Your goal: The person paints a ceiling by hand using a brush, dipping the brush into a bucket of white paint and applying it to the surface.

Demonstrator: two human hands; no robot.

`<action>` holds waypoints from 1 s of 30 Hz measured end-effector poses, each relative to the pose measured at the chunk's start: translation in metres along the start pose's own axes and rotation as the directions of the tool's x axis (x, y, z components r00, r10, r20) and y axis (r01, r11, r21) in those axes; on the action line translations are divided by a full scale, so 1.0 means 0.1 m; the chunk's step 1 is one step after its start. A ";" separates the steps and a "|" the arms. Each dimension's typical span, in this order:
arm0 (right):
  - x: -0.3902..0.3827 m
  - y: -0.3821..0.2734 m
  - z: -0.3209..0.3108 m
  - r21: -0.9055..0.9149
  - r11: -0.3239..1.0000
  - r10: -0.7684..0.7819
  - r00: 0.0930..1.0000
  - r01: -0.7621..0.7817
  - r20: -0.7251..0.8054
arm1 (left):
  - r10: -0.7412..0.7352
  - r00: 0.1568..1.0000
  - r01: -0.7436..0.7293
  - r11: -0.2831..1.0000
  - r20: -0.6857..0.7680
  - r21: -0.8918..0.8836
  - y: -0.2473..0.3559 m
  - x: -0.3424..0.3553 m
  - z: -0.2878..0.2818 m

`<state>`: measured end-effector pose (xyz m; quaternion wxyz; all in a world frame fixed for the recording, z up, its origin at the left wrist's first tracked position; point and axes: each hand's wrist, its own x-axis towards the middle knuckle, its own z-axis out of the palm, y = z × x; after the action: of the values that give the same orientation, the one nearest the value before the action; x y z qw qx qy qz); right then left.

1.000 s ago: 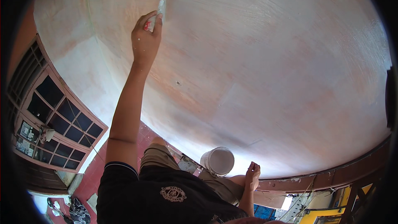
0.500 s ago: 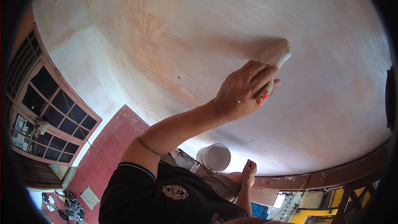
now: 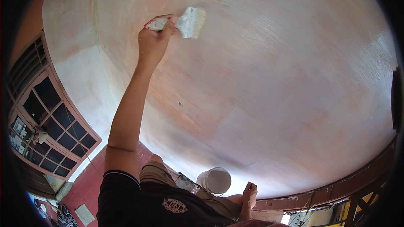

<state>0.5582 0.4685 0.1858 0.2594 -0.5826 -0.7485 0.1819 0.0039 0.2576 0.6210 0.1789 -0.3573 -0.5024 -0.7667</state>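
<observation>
My left hand (image 3: pixel 156 38) is raised at the upper middle, shut on the handle of a wide, paint-coated brush (image 3: pixel 190 23) with pale bristles, which lies against the mottled white-and-pink wall (image 3: pixel 269 101). Low at the right, near my leg, my right hand (image 3: pixel 249 193) has its fingers curled; whatever they may hold is too small to make out. A white bucket (image 3: pixel 213 180) is below the wall, left of that hand and beside my legs.
A pink-framed, multi-pane window (image 3: pixel 54 122) with a hanging cord is at the left. Red tiled floor (image 3: pixel 94 164) with a pale mat (image 3: pixel 84 214) and clutter lies below it. A dark brown wooden ledge (image 3: pixel 294 201) runs along the lower right.
My left hand swept the brush right and down half a second ago and is now back up at the left, with the brush turned sideways. My right hand stays low by my leg.
</observation>
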 end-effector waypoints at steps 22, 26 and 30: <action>-0.09 -0.21 -0.18 -0.115 0.991 0.078 0.997 -0.074 0.027 | 0.800 0.596 -0.684 0.460 0.071 0.567 1.22 0.38 1.88; -0.16 -0.46 -0.39 -0.152 0.977 0.165 0.982 -0.150 0.089 | 0.662 0.740 -0.667 0.703 0.114 0.246 1.61 0.35 1.70; -0.10 -0.31 -0.24 -0.132 0.989 0.067 0.998 -0.065 0.011 | 0.378 0.908 -0.345 0.919 0.183 -0.191 1.58 0.87 1.33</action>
<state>0.5504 0.4503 0.2213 0.2087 -0.6215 -0.7410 0.1452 0.0940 0.3163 0.8176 0.2344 -0.5380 -0.3831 -0.7133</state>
